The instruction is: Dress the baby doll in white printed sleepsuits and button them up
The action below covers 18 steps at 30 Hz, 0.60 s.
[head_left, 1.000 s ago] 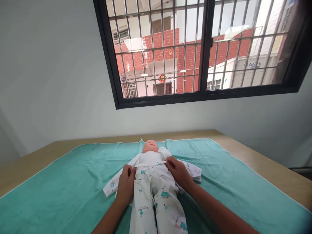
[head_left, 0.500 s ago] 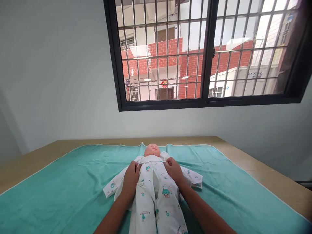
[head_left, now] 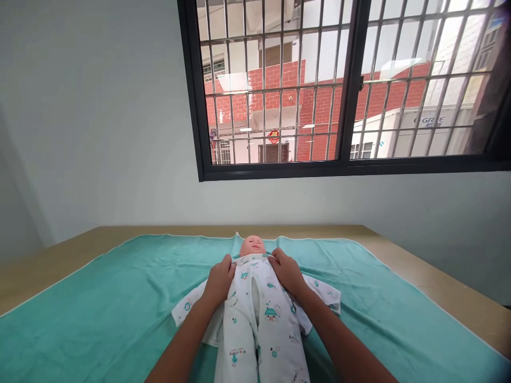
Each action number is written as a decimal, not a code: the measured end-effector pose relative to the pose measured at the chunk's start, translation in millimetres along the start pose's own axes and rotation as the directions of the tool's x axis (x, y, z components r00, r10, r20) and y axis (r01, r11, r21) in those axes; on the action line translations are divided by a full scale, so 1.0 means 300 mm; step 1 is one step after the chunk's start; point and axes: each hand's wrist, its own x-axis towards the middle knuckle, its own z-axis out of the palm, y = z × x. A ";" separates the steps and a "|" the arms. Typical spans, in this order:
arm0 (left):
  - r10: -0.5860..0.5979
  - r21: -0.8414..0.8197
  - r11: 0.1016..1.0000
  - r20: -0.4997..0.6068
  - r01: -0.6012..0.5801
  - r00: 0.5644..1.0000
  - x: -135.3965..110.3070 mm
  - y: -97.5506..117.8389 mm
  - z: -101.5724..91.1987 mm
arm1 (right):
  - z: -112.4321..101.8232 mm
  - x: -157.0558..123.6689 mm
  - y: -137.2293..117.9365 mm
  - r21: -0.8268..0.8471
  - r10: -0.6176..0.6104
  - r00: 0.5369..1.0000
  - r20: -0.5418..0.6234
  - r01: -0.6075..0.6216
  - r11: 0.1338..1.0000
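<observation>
A baby doll (head_left: 252, 246) lies on its back on a teal towel (head_left: 99, 298), head toward the wall. A white printed romper (head_left: 259, 314) covers its body up to the neck. My left hand (head_left: 219, 282) grips the romper's top edge at the doll's left-hand shoulder, fingers curled on the cloth. My right hand (head_left: 286, 274) holds the same edge at the other shoulder. The romper's sleeves lie spread flat to both sides.
The towel covers a wooden table (head_left: 419, 276) that stands against a white wall. A barred window (head_left: 343, 90) with a black frame fills the upper right, brick buildings behind it.
Both hands have slid the romper's top edge from the doll's waist up over its chest to the neck. The view has shifted slightly.
</observation>
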 end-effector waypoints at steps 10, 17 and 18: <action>-0.088 -0.315 0.946 -0.004 0.082 0.996 0.029 -0.050 0.026 | 0.046 0.025 0.030 0.231 0.190 0.981 0.032 -0.192 0.954; -0.101 -0.746 0.607 0.269 0.274 0.958 0.002 -0.030 -0.042 | -0.001 0.011 0.017 0.534 0.116 0.978 0.175 -0.194 0.823; -0.103 -0.744 0.612 0.262 0.268 0.960 0.001 -0.022 -0.042 | -0.001 0.010 0.018 0.539 0.119 0.977 0.175 -0.196 0.819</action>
